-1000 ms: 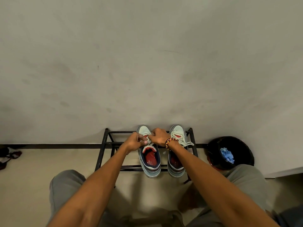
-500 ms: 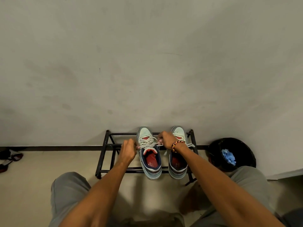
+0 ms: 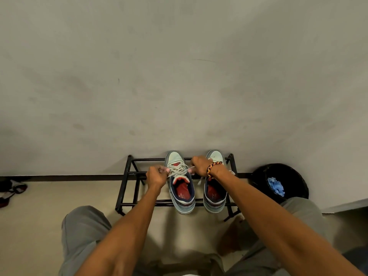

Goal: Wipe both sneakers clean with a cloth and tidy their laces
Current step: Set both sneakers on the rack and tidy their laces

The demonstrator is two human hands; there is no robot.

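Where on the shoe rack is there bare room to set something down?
The rack is bare left of the left sneaker, though the left hand hangs over that stretch. The right half is crowded: both sneakers, and the right hand pulling a lace.

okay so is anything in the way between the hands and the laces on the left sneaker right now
Nothing visible is. The left hand and the right hand each pinch an end of the laces on the left sneaker, pulling them out to either side. The right sneaker sits beside it, apart from the pull.

Black rack, bin, grey wall
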